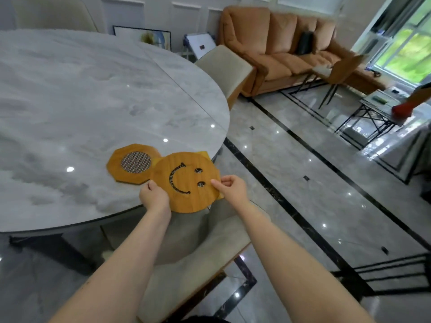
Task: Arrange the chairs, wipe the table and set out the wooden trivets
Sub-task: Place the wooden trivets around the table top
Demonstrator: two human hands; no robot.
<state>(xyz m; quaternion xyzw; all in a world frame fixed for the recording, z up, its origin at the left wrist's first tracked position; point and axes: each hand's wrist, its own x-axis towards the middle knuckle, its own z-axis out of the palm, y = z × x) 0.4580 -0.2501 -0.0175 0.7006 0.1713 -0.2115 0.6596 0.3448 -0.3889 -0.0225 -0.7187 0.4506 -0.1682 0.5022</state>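
- an orange-brown sofa [291, 43] stands by the far wall, a dark cushion [304, 43] on it
- a framed picture [142, 38] leans on the white panelled wall
- glass side table [377, 106] near the window [410, 50]
- glossy grey floor tiles [303, 183] with black lines

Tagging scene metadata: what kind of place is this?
Most likely a home's open dining and living room: a round marble dining table with upholstered chairs, and an orange sofa by a window.
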